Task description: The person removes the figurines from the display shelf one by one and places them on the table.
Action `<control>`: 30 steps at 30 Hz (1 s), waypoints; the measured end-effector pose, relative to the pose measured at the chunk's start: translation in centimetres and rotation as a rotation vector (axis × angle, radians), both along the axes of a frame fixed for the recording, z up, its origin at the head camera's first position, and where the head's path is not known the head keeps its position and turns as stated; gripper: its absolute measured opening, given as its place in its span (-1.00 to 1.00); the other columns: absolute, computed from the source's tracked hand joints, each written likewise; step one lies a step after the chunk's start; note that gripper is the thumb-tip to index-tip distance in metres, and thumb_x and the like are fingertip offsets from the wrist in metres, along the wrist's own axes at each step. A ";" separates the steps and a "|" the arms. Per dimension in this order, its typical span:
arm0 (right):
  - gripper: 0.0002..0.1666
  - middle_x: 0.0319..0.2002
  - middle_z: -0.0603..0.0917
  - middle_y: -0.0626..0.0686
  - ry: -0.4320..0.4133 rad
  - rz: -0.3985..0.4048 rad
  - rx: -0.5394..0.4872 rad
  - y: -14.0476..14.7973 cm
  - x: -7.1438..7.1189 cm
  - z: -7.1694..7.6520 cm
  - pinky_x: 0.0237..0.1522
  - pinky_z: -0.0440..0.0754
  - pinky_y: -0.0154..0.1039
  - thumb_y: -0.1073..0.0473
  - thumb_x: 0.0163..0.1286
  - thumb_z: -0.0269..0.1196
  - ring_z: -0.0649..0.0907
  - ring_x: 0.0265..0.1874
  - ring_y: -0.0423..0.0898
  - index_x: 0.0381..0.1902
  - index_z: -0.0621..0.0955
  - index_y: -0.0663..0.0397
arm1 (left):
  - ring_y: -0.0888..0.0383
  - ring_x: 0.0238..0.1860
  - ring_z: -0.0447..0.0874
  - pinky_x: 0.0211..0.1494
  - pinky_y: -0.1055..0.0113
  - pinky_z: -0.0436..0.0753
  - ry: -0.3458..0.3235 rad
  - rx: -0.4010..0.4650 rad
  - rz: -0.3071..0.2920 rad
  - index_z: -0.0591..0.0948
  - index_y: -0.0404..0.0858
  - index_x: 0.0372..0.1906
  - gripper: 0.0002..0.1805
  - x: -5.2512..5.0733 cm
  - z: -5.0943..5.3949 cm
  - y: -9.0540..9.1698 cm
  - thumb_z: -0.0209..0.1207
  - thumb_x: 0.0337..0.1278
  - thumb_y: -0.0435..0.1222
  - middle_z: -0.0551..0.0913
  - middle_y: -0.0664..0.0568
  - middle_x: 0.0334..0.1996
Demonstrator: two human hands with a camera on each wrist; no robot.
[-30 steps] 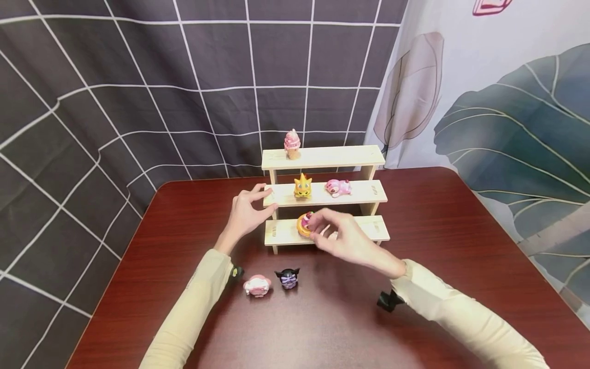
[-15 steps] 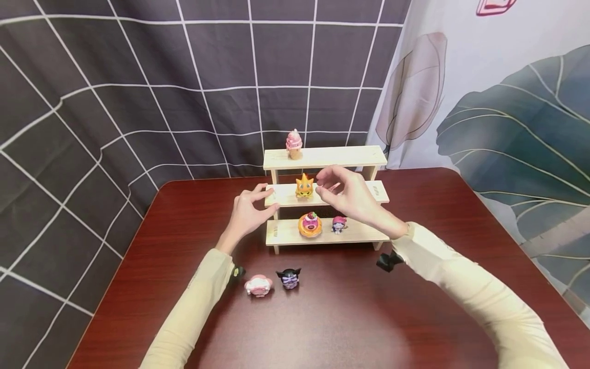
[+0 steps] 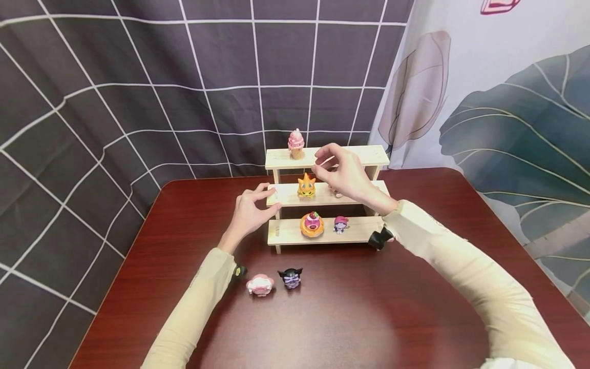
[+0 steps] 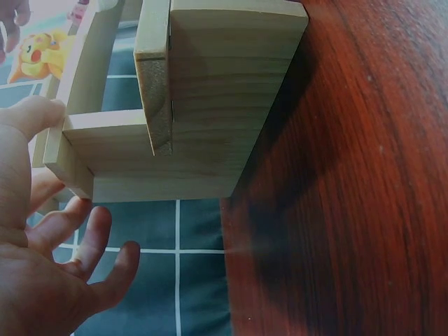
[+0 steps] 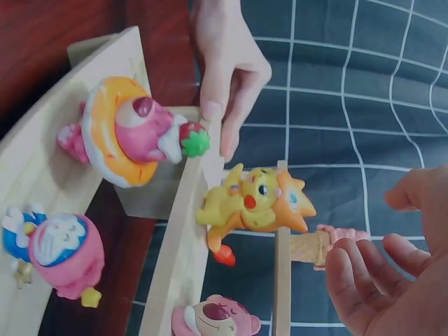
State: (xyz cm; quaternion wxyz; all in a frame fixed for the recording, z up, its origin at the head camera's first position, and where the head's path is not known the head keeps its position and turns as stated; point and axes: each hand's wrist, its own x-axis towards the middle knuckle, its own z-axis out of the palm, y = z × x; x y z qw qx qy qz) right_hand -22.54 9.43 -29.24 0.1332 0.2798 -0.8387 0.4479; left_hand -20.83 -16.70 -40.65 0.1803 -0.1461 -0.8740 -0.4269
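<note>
while the left hand [image 3: 251, 207] pinches the end of the middle board [image 3: 285, 196] of a wooden stand [image 3: 276, 158], the head view shows the right hand [image 3: 343, 174] up by the top board [image 3: 364, 152]. its fingers are softly bent, with the thumb apart from them. just left of the right fingertips, with a small gap, stands the pink ice cream [image 3: 296, 143]. below those fingertips is the orange and yellow toy [image 3: 306, 185]. the pink bear [image 3: 335, 192] is under the right fingers, and the hand is in the way, so most of the bear is hidden. lower still, on the bottom board [image 3: 288, 234], are the orange ring toy [image 3: 312, 225] and the toy with a pink hood [image 3: 340, 224]. well below the left fingers, a pink and white toy [image 3: 260, 285] and a toy with black ears [image 3: 291, 278] sit on the red-brown table [image 3: 341, 312]. a dark cloth [image 3: 221, 56] with white lines hangs behind both hands.

from the left wrist, one fingertip is on the board's edge and other fingers bend around under it. the stand's side blocks much of what is past the fingers.

from the right wrist, the fingers are loose with gaps between them. the ice cream is near their tips, and the orange and yellow toy is farther off, toward the left hand.
</note>
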 end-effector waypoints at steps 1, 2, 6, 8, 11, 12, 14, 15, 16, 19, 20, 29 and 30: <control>-0.73 -0.20 0.73 0.16 -0.003 -0.004 0.001 -0.1 -0.2 0.1 -0.28 0.59 -0.34 0.30 0.28 0.34 0.74 -0.28 0.05 -0.10 0.59 0.31 | -0.15 -0.06 0.55 -0.06 0.03 0.46 0.000 -0.001 0.000 0.72 -0.25 0.10 -0.49 0.0 0.0 0.0 0.49 -0.02 -0.18 0.60 -0.14 0.20; -0.73 -0.19 0.72 0.16 -0.007 -0.007 0.000 -0.1 -0.3 0.1 -0.26 0.60 -0.31 0.30 0.28 0.34 0.74 -0.27 0.04 -0.10 0.59 0.32 | -0.15 -0.06 0.55 -0.06 0.03 0.46 -0.001 -0.001 0.002 0.72 -0.25 0.10 -0.48 0.0 0.0 0.0 0.50 -0.03 -0.19 0.60 -0.14 0.21; -0.69 -0.18 0.71 0.16 -0.025 -0.024 -0.002 -0.2 -0.9 0.2 -0.20 0.63 -0.19 0.29 0.28 0.34 0.72 -0.25 0.05 -0.07 0.58 0.33 | -0.13 -0.06 0.54 -0.07 0.05 0.46 -0.012 -0.001 0.006 0.71 -0.24 0.10 -0.48 0.0 0.0 0.1 0.50 -0.02 -0.18 0.60 -0.09 0.22; -0.69 -0.18 0.71 0.16 -0.042 -0.041 -0.009 -0.4 -1.2 0.3 -0.18 0.63 -0.18 0.28 0.29 0.34 0.72 -0.24 0.05 -0.06 0.58 0.32 | -0.13 -0.06 0.54 -0.07 0.05 0.46 -0.012 0.001 0.006 0.71 -0.24 0.10 -0.48 0.0 0.0 0.0 0.50 -0.03 -0.18 0.60 -0.09 0.22; -0.68 -0.17 0.70 0.16 -0.052 -0.064 -0.017 -0.7 -1.7 0.3 -0.18 0.63 -0.16 0.26 0.29 0.35 0.72 -0.22 0.05 -0.05 0.58 0.31 | -0.13 -0.06 0.54 -0.07 0.05 0.46 -0.009 -0.001 0.005 0.72 -0.23 0.10 -0.49 0.0 0.0 0.0 0.49 -0.02 -0.18 0.60 -0.10 0.21; -0.68 -0.17 0.70 0.16 -0.051 -0.072 -0.015 -0.8 -1.9 0.4 -0.18 0.63 -0.16 0.26 0.29 0.35 0.72 -0.22 0.05 -0.05 0.59 0.30 | -0.13 -0.06 0.54 -0.07 0.05 0.46 -0.008 -0.002 0.006 0.72 -0.23 0.10 -0.49 0.0 0.0 0.0 0.49 -0.02 -0.18 0.60 -0.10 0.21; -0.68 -0.16 0.70 0.16 -0.049 -0.083 -0.013 -1.1 -2.3 0.4 -0.17 0.64 -0.15 0.25 0.28 0.35 0.73 -0.21 0.04 -0.05 0.58 0.29 | -0.13 -0.06 0.54 -0.07 0.05 0.46 -0.010 -0.004 0.007 0.72 -0.23 0.10 -0.49 0.0 0.0 0.0 0.49 -0.02 -0.18 0.60 -0.10 0.21; -0.68 -0.16 0.70 0.17 -0.043 -0.084 -0.014 -1.3 -2.5 0.4 -0.17 0.65 -0.14 0.25 0.28 0.36 0.73 -0.21 0.04 -0.05 0.58 0.29 | -0.13 -0.06 0.54 -0.07 0.05 0.46 -0.011 -0.004 0.008 0.72 -0.23 0.10 -0.49 0.0 0.0 0.0 0.49 -0.01 -0.17 0.60 -0.10 0.21; -0.67 -0.16 0.70 0.17 -0.040 -0.087 -0.013 -1.4 -2.7 0.4 -0.17 0.65 -0.15 0.25 0.28 0.36 0.73 -0.21 0.04 -0.05 0.58 0.29 | -0.13 -0.05 0.54 -0.06 0.05 0.46 -0.011 -0.002 0.008 0.72 -0.23 0.10 -0.49 0.0 0.0 0.0 0.49 -0.01 -0.17 0.60 -0.10 0.21; -0.65 -0.15 0.70 0.19 -0.033 -0.103 -0.014 -2.0 -3.3 0.6 -0.14 0.64 -0.17 0.25 0.26 0.37 0.72 -0.22 0.03 -0.05 0.57 0.30 | -0.13 -0.04 0.55 -0.05 0.04 0.46 -0.005 0.000 0.007 0.72 -0.23 0.10 -0.49 0.1 0.1 0.0 0.49 -0.02 -0.17 0.60 -0.10 0.21; -0.65 -0.15 0.70 0.20 -0.026 -0.108 -0.014 -2.2 -3.5 0.7 -0.14 0.64 -0.18 0.25 0.25 0.38 0.72 -0.22 0.03 -0.05 0.57 0.31 | -0.14 -0.04 0.55 -0.05 0.04 0.46 -0.004 0.001 0.007 0.72 -0.24 0.10 -0.49 0.1 0.1 0.0 0.50 -0.03 -0.18 0.60 -0.10 0.21; -0.57 -0.14 0.71 0.20 -0.006 -0.164 0.004 -3.8 -5.1 1.1 -0.11 0.63 -0.17 0.24 0.23 0.39 0.72 -0.23 0.03 0.01 0.55 0.28 | -0.13 -0.08 0.55 -0.07 0.03 0.46 0.003 -0.001 0.007 0.72 -0.22 0.09 -0.49 0.0 -0.1 0.0 0.49 -0.03 -0.17 0.61 -0.11 0.20; -0.56 -0.15 0.71 0.20 -0.009 -0.172 0.008 -3.9 -5.2 1.1 -0.10 0.62 -0.16 0.23 0.23 0.39 0.72 -0.22 0.03 0.02 0.55 0.28 | -0.13 -0.08 0.55 -0.07 0.02 0.46 0.005 -0.002 0.006 0.72 -0.23 0.09 -0.49 0.0 -0.1 0.0 0.49 -0.03 -0.17 0.60 -0.12 0.20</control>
